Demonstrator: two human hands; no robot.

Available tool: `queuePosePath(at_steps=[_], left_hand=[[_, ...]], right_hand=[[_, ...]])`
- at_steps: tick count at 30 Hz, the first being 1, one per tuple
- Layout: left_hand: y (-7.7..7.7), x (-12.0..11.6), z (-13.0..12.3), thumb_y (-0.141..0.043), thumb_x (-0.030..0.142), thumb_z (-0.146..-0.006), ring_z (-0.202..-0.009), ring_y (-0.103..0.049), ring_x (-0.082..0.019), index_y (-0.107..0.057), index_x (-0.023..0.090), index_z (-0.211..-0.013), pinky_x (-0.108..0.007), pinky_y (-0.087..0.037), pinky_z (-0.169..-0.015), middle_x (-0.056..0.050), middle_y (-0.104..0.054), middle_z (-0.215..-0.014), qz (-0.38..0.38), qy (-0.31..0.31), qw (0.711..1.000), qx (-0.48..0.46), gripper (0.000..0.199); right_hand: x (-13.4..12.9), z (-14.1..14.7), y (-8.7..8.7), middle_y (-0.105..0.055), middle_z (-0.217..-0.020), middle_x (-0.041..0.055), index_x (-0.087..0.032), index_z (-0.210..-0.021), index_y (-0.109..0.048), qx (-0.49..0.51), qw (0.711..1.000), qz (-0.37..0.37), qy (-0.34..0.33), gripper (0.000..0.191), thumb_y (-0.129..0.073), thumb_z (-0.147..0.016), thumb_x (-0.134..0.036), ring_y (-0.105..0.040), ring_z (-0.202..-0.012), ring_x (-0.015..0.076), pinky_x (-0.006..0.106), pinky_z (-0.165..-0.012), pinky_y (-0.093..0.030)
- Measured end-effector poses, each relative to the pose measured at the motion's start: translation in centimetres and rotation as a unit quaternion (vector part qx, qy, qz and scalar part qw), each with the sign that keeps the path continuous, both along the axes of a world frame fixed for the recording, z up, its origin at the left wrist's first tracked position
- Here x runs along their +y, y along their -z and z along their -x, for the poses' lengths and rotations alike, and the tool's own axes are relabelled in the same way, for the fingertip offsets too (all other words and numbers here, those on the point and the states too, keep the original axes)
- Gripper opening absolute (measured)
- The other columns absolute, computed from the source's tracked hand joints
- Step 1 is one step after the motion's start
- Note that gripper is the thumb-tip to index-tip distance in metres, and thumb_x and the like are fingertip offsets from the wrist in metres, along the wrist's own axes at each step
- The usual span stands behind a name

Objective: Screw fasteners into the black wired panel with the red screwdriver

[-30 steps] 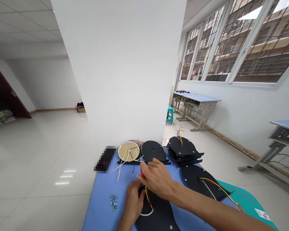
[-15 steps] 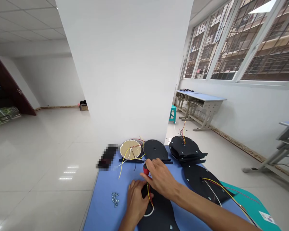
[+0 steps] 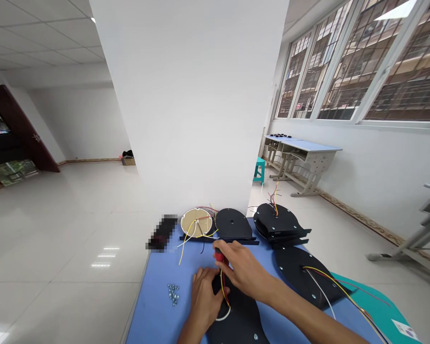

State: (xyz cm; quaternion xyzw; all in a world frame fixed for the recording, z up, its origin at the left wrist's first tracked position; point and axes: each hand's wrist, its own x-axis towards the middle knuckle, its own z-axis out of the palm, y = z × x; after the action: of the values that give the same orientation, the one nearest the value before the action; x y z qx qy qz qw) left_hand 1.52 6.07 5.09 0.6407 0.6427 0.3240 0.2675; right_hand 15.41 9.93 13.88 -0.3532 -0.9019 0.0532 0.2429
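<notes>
Far to my left, around 10 o'clock from my hands, a dark object sits at the edge of the blue worktop, too blurred to identify. Closer in, at about 9 o'clock, lies a small pile of silver screws. At 11 o'clock, a round tan disc carries yellow, red and black wires, some trailing onto the worktop. My left hand is curled over a black piece at the upper end of a black plate, with yellow and red wires running just beside it and a white wire loop below. My right hand reaches in from about 4 o'clock, its fingers closed narrowly around a small red cylinder, which sits just above the black piece. At 12 o'clock lies another black plate. Toward 1 o'clock is a stack of black plates with wires rising from its top. At 2 o'clock, a further black plate lies with yellow, red and white wires across it, and a teal board extends beyond it, at the worktop's right edge.
</notes>
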Motion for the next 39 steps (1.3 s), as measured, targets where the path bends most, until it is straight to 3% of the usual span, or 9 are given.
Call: queuePosePath(at_steps=[5,7,18,22,26,28,30,34,39], left_hand=[[-0.2,-0.2,-0.1,-0.062,0.017,-0.071,-0.103,-0.058,-0.029,-0.070,0.022,-0.101,-0.043,-0.040,-0.094,-0.005,-0.072,-0.104,-0.008,0.000,1.000,0.003,0.032],[-0.3,-0.3,-0.1,-0.062,0.017,-0.071,-0.102,-0.058,-0.029,-0.070,0.023,-0.103,-0.043,-0.040,-0.093,-0.005,-0.073,-0.104,-0.012,-0.004,1.000,0.008,0.033],[0.2,-0.6,0.0,-0.064,0.018,-0.071,-0.105,-0.061,-0.029,-0.070,0.020,-0.108,-0.045,-0.045,-0.095,-0.005,-0.074,-0.106,-0.066,-0.016,0.998,0.010,0.038],[0.3,-1.3,3.3,-0.059,0.027,-0.080,-0.109,-0.059,-0.026,-0.070,0.023,-0.109,-0.044,-0.044,-0.100,-0.006,-0.072,-0.112,-0.129,-0.049,0.990,0.009,0.032],[0.4,-2.2,8.5,-0.050,0.038,-0.084,-0.102,-0.059,-0.032,-0.073,0.021,-0.097,-0.054,-0.045,-0.095,-0.012,-0.073,-0.101,-0.157,-0.129,0.979,0.023,0.031],[0.3,-2.4,9.6,-0.049,0.040,-0.085,-0.098,-0.059,-0.033,-0.073,0.020,-0.093,-0.055,-0.046,-0.092,-0.013,-0.073,-0.097,-0.154,-0.143,0.977,0.030,0.032],[0.0,-2.4,9.2,-0.050,0.040,-0.085,-0.094,-0.060,-0.031,-0.073,0.021,-0.089,-0.051,-0.047,-0.090,-0.011,-0.074,-0.093,-0.145,-0.120,0.981,0.034,0.031],[-0.8,-1.6,4.9,-0.057,0.028,-0.082,-0.099,-0.060,-0.026,-0.073,0.023,-0.095,-0.042,-0.046,-0.094,-0.004,-0.075,-0.098,-0.113,-0.023,0.993,0.039,0.022],[-0.8,-0.1,1.0,-0.060,0.015,-0.073,-0.109,-0.059,-0.028,-0.069,0.017,-0.111,-0.041,-0.044,-0.098,-0.007,-0.073,-0.109,-0.045,0.027,0.998,0.039,0.039]], right_hand=[[0.4,0.8,1.9,-0.067,-0.076,0.0040,-0.021,-0.094,-0.049,0.031,0.994,-0.023,0.098,0.005,-0.053,-0.092,-0.023,-0.063,-0.068,0.0236,0.032,-0.065,-0.042],[0.3,0.9,2.0,-0.067,-0.076,0.0044,-0.022,-0.089,-0.048,0.039,0.993,-0.026,0.105,0.007,-0.053,-0.092,-0.026,-0.062,-0.068,0.0239,0.032,-0.064,-0.042],[-0.8,-0.4,-1.3,-0.067,-0.079,-0.0003,-0.023,-0.108,-0.051,0.088,0.992,0.035,0.078,0.019,-0.056,-0.090,-0.021,-0.061,-0.073,0.0214,0.032,-0.067,-0.048],[-1.5,-2.3,-2.6,-0.069,-0.089,0.0016,-0.024,-0.111,-0.048,0.128,0.988,0.049,0.078,0.017,-0.051,-0.095,-0.027,-0.062,-0.080,0.0213,0.035,-0.074,-0.049],[-1.9,-3.7,-3.1,-0.070,-0.092,0.0010,-0.026,-0.113,-0.046,0.184,0.976,0.096,0.068,0.019,-0.049,-0.095,-0.033,-0.063,-0.082,0.0208,0.036,-0.077,-0.049],[-1.8,-3.6,-2.8,-0.070,-0.091,0.0014,-0.026,-0.113,-0.046,0.185,0.974,0.113,0.065,0.019,-0.048,-0.096,-0.033,-0.063,-0.081,0.0209,0.037,-0.077,-0.049],[-1.5,-2.9,-2.2,-0.070,-0.093,0.0027,-0.025,-0.113,-0.046,0.168,0.977,0.117,0.057,0.018,-0.047,-0.096,-0.032,-0.063,-0.084,0.0212,0.037,-0.079,-0.049],[-1.0,-1.1,-0.8,-0.069,-0.098,0.0049,-0.023,-0.114,-0.047,0.133,0.985,0.105,0.034,0.020,-0.049,-0.094,-0.026,-0.062,-0.093,0.0227,0.038,-0.084,-0.048],[-0.5,-0.2,-0.1,-0.067,-0.092,0.0051,-0.022,-0.112,-0.049,0.087,0.992,0.087,0.039,0.021,-0.050,-0.092,-0.018,-0.062,-0.087,0.0243,0.039,-0.081,-0.048]])
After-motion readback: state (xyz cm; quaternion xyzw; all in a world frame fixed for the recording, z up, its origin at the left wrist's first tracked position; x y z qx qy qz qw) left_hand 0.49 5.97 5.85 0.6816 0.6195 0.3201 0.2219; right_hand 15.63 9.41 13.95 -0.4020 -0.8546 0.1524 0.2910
